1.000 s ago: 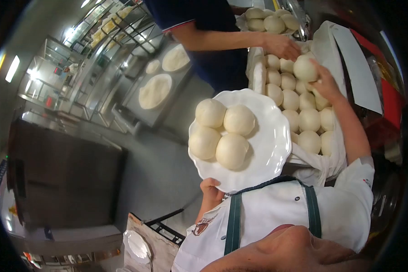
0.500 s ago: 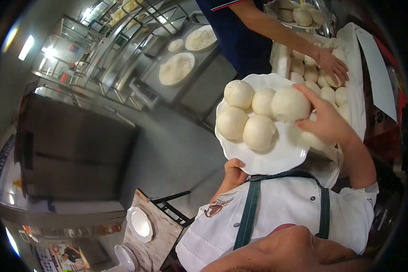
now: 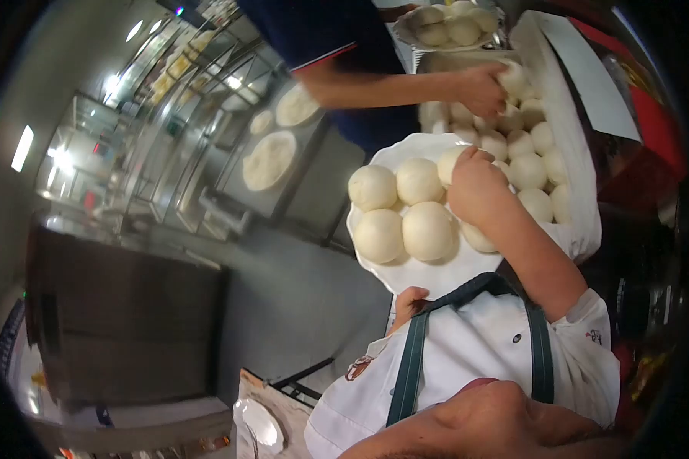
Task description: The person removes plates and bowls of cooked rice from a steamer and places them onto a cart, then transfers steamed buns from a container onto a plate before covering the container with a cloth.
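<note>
At its lower edge, my left hand (image 3: 412,304) grips a white scalloped plate (image 3: 406,275), thumb over the rim. Round white steamed buns (image 3: 379,236) sit close together on the plate. My right hand (image 3: 478,183) is over the plate's right side, its fingers curled around a bun (image 3: 448,164) that it partly hides. Another bun (image 3: 478,239) shows partly below my right wrist. Beyond the plate, a cloth-lined box (image 3: 582,183) holds many more buns (image 3: 530,171).
A co-worker's hand (image 3: 482,90) holds a bun (image 3: 513,76) over the box. A bowl of buns (image 3: 436,34) is at the top. White dishes (image 3: 268,161) stand on a steel table. Another white plate (image 3: 260,424) lies lower left. A red carton (image 3: 647,145) stands right.
My right hand has moved its bun onto the plate, where the buns now sit in rows. The co-worker's hand has lifted a bun from the box. The whole view has shifted.
</note>
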A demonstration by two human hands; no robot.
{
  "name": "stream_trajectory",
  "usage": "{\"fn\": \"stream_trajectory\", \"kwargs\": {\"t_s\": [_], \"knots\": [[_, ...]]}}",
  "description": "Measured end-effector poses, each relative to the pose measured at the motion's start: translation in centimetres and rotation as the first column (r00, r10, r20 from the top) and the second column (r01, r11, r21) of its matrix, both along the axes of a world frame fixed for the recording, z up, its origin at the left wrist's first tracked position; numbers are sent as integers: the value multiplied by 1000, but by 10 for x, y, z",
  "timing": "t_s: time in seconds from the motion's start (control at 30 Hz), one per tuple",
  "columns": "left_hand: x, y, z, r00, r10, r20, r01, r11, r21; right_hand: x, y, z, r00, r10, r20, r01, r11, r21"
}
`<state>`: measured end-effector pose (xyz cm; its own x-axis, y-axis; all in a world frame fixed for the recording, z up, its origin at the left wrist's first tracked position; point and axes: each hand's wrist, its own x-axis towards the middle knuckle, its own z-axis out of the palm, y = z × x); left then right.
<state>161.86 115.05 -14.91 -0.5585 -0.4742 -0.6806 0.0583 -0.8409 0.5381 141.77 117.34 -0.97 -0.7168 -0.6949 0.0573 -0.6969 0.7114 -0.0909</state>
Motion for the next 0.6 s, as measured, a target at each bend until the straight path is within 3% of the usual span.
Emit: {"fn": "stream_trajectory", "kwargs": {"t_s": [0.03, 0.17, 0.23, 0.27, 0.3, 0.33, 0.4, 0.47, 0.5, 0.53, 0.6], "knots": [[2, 1, 1, 1000, 25, 13, -26, 998, 55, 2, 1, 3, 1000, 27, -6, -27, 999, 24], [4, -6, -10, 990, 45, -136, -54, 997, -59, -8, 9, -9, 995, 96, 42, -90, 988, -125], [5, -8, -8, 967, 93, -235, -98, 995, -10, -20, 21, -9, 971, 167, 173, -123, 962, -243], [-4, -1, 21, 949, 129, -289, -132, 991, 10, -30, 31, -6, 951, 205, 230, -131, 945, -301], [-9, 3, 37, 926, 165, -339, -164, 986, 34, -44, 46, 1, 798, 244, 552, 69, 872, -485], [18, -21, -33, 880, -11, -474, 53, 996, 76, -60, 63, 8, 533, 344, 773, 320, 764, -560], [7, -9, 0, 905, 85, -417, -77, 996, 35, -99, 98, 3, 738, 297, 606, 247, 716, -653], [4, -5, -6, 918, 49, -394, -137, 970, -200, -140, 135, -27, 804, 397, 442, -192, 877, -440], [3, -3, -8, 927, 42, -374, -168, 935, -311, -149, 141, -29, 802, 471, 366, -390, 879, -276], [5, -3, -22, 930, -17, -366, -202, 810, -551, -150, 145, -33, 825, 457, 333, -417, 889, -187], [5, 4, -29, 946, -111, -305, -240, 394, -887, -139, 149, -31, 861, 438, 259, -454, 891, 2]]}}
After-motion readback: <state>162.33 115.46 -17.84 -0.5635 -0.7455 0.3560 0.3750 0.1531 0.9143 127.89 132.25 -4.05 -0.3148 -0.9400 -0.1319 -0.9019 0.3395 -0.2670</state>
